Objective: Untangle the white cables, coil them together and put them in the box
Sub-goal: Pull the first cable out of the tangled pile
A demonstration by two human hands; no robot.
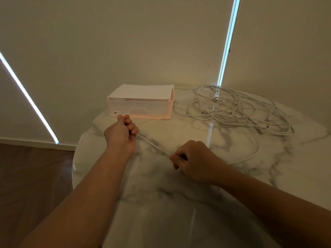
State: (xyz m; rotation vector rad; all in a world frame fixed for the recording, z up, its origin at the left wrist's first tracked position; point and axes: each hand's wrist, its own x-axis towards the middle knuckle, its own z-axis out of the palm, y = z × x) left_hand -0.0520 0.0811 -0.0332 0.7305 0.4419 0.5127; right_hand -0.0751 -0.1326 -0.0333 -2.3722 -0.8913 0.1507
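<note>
A single white cable (152,144) is held stretched between 2 hands, low over the marble table (179,212). The left hand (121,135) is closed in a fist round the cable, fingers curled tight, and what looks like the plug end can be seen poking out above the thumb, just in front of the box. The right hand (195,161) is closed too, the line pinched at its fingertips with the remaining fingers tucked under.

The tension is judged deliberate. With 1 end anchored in the left fist, the length can be drawn through the right hand so that kinks are felt and this 1 line is told apart from the others.

From the right hand the same cable is seen curving away across the table to the tangle (232,108), a loose heap of white loops lying at the far right, just beside the box and not yet sorted. Several small connectors show in it, but how many cables there are cannot be told.

The box (143,109), translucent and pinkish, is set at the far edge near the wall, close to both hands and heap, which is judged to keep the final drop short. A white lid or sheet (143,92) is seen across its top, so it may need opening.

No brand, label or writing can be read anywhere.
</note>
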